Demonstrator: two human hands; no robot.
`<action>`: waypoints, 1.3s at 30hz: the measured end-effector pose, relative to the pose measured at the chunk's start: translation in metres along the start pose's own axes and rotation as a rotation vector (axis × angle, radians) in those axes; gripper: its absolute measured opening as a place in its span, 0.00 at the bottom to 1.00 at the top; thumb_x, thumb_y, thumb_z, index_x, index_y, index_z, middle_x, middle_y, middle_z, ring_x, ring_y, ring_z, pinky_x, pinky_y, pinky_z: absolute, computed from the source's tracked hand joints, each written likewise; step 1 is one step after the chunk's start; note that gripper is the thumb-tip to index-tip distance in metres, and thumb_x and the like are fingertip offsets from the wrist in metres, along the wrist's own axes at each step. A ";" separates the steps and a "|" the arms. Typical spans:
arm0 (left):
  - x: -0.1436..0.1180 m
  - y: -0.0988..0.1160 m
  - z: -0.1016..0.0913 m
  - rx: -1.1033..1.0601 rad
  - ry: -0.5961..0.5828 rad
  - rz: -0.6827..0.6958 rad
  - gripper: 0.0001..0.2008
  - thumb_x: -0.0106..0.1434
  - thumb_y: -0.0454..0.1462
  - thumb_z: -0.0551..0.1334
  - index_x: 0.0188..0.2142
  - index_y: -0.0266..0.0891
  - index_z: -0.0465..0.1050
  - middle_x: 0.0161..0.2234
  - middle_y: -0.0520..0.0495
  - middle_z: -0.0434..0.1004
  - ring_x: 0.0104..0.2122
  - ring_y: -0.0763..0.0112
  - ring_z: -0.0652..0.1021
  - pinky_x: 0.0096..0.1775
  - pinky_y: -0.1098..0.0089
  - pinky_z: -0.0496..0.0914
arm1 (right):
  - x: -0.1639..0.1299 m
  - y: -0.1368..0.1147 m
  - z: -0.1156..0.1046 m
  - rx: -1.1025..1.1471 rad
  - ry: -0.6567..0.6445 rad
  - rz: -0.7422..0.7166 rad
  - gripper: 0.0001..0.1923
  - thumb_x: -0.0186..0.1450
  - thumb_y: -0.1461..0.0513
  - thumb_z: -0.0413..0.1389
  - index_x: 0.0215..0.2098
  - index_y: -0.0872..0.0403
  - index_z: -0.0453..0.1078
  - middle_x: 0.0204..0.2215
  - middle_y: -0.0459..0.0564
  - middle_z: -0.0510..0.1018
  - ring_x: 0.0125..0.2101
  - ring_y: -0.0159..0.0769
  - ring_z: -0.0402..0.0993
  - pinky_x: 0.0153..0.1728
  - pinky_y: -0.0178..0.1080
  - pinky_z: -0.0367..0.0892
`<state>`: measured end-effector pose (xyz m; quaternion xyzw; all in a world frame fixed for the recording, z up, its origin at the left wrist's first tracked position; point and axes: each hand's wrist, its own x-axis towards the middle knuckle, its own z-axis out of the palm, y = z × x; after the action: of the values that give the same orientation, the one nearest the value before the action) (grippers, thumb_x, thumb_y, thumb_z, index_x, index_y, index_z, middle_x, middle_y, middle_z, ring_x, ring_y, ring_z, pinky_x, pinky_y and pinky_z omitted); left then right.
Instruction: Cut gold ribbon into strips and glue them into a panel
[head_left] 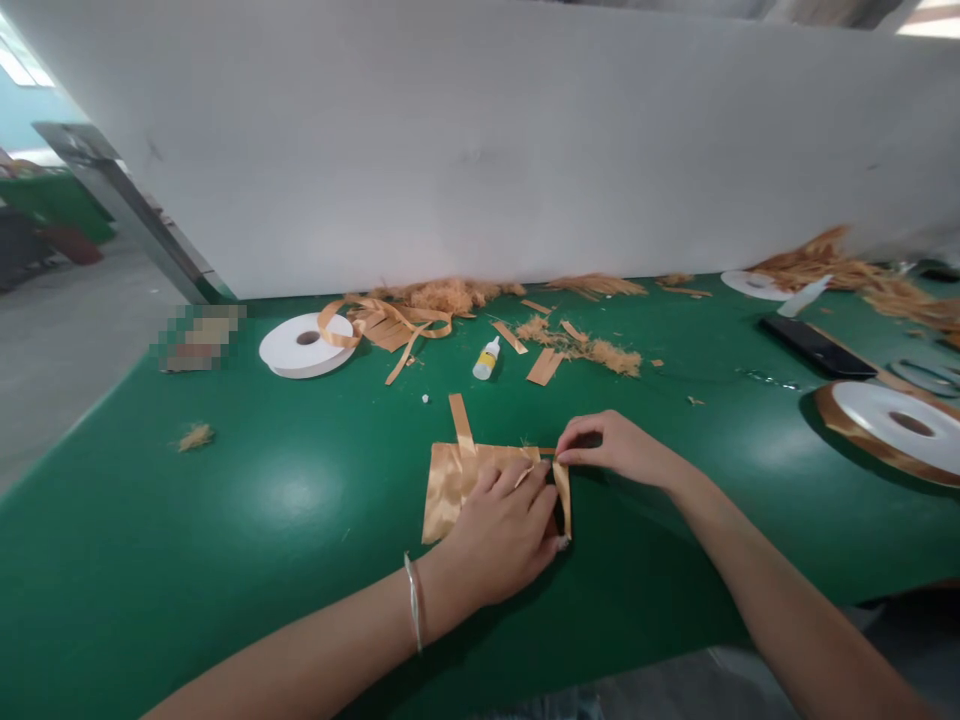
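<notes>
A flat piece of shiny gold ribbon fabric [444,490] lies on the green table in front of me. My left hand [506,530] rests on its right part, palm down with the fingers stretched out. At the fabric's right edge, my right hand [607,450] pinches the top of a narrow gold ribbon strip [565,500] between thumb and fingers. Another short ribbon strip [462,425] sticks out beyond the fabric's far edge. Beyond it stands a small white glue bottle [487,359] with a yellow label, tilted or lying.
A white ribbon spool [307,345] lies at the left back, with loose ribbon beside it. Frayed gold fibres [450,295] and cut ribbon pieces [545,367] lie along the white partition [465,150]. On the right are a black phone [817,347], scissors [926,377] and a gold ribbon spool [892,425].
</notes>
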<state>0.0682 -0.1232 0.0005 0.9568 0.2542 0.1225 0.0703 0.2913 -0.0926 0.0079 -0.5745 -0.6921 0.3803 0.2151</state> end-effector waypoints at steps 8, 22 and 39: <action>-0.001 -0.001 0.002 0.082 -0.029 -0.010 0.25 0.66 0.49 0.48 0.53 0.33 0.62 0.54 0.38 0.66 0.53 0.54 0.64 0.49 0.56 0.59 | 0.007 0.007 0.012 -0.053 0.142 -0.047 0.11 0.56 0.53 0.59 0.32 0.52 0.74 0.29 0.48 0.74 0.30 0.36 0.70 0.34 0.39 0.65; -0.001 0.000 0.001 0.097 -0.049 0.012 0.22 0.65 0.49 0.50 0.53 0.42 0.64 0.54 0.39 0.62 0.51 0.53 0.64 0.47 0.55 0.60 | 0.016 0.011 0.015 0.071 0.112 -0.009 0.17 0.53 0.54 0.61 0.39 0.53 0.72 0.27 0.47 0.75 0.29 0.34 0.71 0.34 0.38 0.66; 0.000 -0.001 0.002 0.042 -0.043 0.017 0.21 0.65 0.48 0.50 0.52 0.40 0.64 0.56 0.39 0.61 0.52 0.51 0.64 0.49 0.52 0.60 | 0.018 0.010 0.018 -0.015 0.138 -0.027 0.16 0.54 0.56 0.61 0.39 0.52 0.72 0.27 0.46 0.76 0.27 0.33 0.69 0.32 0.37 0.64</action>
<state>0.0679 -0.1225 -0.0021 0.9626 0.2469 0.0972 0.0545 0.2799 -0.0795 -0.0134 -0.5915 -0.6862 0.3319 0.2630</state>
